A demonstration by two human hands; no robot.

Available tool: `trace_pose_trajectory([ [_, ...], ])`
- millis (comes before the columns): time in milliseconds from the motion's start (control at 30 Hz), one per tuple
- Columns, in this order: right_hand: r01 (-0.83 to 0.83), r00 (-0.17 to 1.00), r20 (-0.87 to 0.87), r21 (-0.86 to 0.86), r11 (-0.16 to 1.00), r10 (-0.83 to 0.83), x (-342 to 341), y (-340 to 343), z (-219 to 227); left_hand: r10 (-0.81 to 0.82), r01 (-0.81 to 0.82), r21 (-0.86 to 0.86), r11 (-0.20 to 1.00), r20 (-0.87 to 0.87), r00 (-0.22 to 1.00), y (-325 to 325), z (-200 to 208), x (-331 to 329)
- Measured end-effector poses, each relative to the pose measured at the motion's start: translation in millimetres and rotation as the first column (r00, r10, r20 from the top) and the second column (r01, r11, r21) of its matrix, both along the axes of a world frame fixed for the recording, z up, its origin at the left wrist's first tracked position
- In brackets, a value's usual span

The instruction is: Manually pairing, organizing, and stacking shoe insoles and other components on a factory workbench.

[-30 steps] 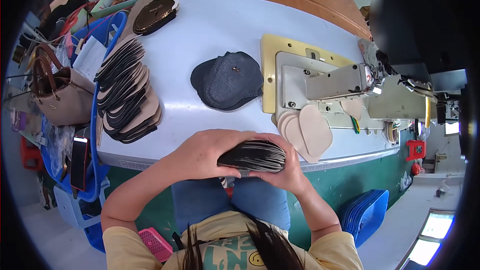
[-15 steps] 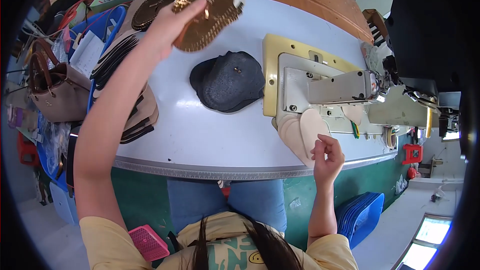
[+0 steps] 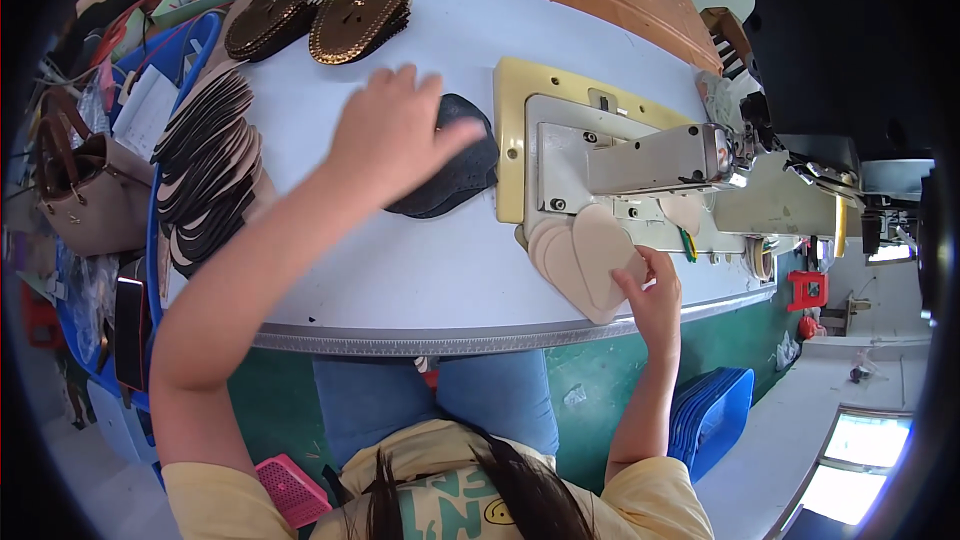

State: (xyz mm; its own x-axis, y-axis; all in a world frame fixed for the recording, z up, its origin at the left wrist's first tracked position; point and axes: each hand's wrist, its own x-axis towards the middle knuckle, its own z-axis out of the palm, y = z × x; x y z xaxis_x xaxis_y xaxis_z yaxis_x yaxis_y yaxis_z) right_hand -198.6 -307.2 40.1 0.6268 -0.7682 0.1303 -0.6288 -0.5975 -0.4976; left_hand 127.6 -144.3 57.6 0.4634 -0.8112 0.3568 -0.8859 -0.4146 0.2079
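My left hand (image 3: pixel 395 135) is open with fingers and thumb spread. It is above a pile of dark, rounded flat pieces (image 3: pixel 455 175) and partly hides them. My right hand (image 3: pixel 657 300) pinches the edge of a beige insole-shaped piece (image 3: pixel 603 255) between thumb and fingers. That piece lies on several similar ones, fanned out at the front corner of the sewing machine (image 3: pixel 650 170). Two stacks of brown shoe pieces with gold studded edges, a left stack (image 3: pixel 270 22) and a right stack (image 3: pixel 360 25), rest at the far left of the table.
Black and beige cut pieces (image 3: pixel 205 160) lie overlapping along the table's left side. Beyond them are a blue bin (image 3: pixel 195 55) and a handbag (image 3: pixel 100 190). A ruler strip (image 3: pixel 420 342) runs along the front edge. Blue baskets (image 3: pixel 715 420) stand on the floor at right.
My left hand has set the gold-edged brown stack down at the far left, let go, and come back toward the dark pile. My right hand has closed on a beige piece.
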Motion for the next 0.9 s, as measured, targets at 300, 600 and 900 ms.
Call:
trace_pose_trajectory([
  [300, -0.031, 0.998, -0.059, -0.414, 0.910, 0.007, 20, 29, -15, -0.141, 0.140, -0.033, 0.990, -0.023, 0.990, 67, -43, -49],
  [600, -0.043, 0.996, 0.043, -0.490, 0.870, 0.074, 12, 29, -25, -0.134, 0.135, -0.093, 0.987, 0.010, 0.991, 70, -44, -54],
  [900, -0.088, 0.994, 0.030, -0.403, 0.911, 0.109, 18, 25, -25, -0.213, 0.223, -0.112, 0.968, 0.093, 0.973, 76, -38, -48],
])
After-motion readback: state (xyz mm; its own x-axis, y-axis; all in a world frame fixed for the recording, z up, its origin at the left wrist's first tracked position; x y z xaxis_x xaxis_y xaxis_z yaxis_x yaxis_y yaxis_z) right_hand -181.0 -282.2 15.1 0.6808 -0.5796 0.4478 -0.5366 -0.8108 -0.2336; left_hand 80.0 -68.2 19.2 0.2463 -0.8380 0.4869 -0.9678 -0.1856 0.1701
